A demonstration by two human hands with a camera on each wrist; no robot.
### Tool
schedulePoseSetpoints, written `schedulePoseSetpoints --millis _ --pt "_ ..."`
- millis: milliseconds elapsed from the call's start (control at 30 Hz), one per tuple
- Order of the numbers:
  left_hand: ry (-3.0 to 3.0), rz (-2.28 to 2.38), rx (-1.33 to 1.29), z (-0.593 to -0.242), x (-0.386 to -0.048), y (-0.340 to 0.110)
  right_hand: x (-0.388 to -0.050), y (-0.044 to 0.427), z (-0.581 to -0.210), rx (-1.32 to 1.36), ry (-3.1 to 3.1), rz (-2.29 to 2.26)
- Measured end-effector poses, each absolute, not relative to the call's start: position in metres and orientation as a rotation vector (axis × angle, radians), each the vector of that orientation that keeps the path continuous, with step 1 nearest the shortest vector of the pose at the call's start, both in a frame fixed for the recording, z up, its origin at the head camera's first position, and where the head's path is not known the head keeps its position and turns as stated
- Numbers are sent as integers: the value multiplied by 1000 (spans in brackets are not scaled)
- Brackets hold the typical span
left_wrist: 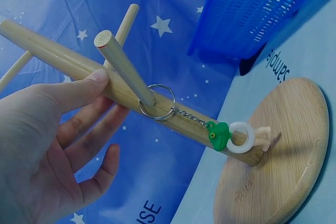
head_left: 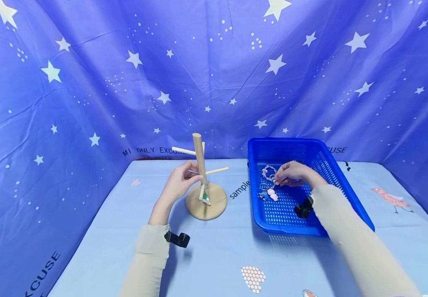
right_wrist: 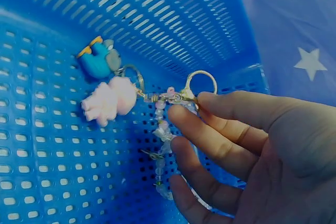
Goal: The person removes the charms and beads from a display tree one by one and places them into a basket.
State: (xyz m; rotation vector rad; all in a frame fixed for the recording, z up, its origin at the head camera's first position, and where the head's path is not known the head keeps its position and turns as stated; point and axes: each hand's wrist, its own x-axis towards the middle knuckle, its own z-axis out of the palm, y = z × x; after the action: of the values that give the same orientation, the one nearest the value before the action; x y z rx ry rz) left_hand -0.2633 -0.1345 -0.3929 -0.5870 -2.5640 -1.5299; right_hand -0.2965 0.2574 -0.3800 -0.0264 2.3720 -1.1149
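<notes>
My left hand point(head_left: 179, 181) holds the upright post point(left_wrist: 63, 51) of a wooden peg stand, thumb on one side and fingers behind. From a lower peg point(left_wrist: 126, 72) hangs a keychain with a green-headed figure point(left_wrist: 219, 136) and a white ring; its metal ring circles the peg. Inside the blue basket point(head_left: 252, 173), my right hand point(head_left: 295, 173) pinches the gold clasp of a keychain point(right_wrist: 181, 97) with a pink figure point(right_wrist: 111, 100). Beside that lies a blue figure keychain point(right_wrist: 97, 62) with its own ring. A clear and pink beaded strand point(right_wrist: 161, 129) is partly hidden behind my right fingers.
The stand's round base point(head_left: 217, 202) rests on a light blue printed cloth point(head_left: 214, 255), left of the basket. More pegs point(head_left: 217, 170) stick out from the post at different heights. A blue star-patterned curtain point(head_left: 210, 74) closes off the back and sides.
</notes>
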Motion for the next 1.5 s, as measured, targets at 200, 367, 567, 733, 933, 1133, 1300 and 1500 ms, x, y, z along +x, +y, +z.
schedulePoseSetpoints --millis 200,367,567,733,933,1133,1300,1500 --pt "-2546 -1548 -601 -393 -263 -132 -302 253 -386 39 2415 -1013" --pt "-2544 -1559 -604 -392 -262 -130 -304 253 -389 83 2426 -954" --pt "-2554 -1563 -604 -390 -262 -128 -304 257 -390 162 2456 -902" --pt "-2559 -1564 -598 -390 -262 -127 -303 256 -389 160 2496 -843" --pt "-2556 -1551 -603 -390 -262 -127 -304 253 -388 139 2525 -849" --pt "-2543 -1543 -606 -392 -262 -130 -302 246 -382 109 2480 -1002" --pt "-2549 -1527 -594 -393 -262 -132 -296 237 -375 26 2462 -1073" --pt "-2564 -1512 -580 -393 -262 -133 -288 230 -372 -109 2482 -1140"
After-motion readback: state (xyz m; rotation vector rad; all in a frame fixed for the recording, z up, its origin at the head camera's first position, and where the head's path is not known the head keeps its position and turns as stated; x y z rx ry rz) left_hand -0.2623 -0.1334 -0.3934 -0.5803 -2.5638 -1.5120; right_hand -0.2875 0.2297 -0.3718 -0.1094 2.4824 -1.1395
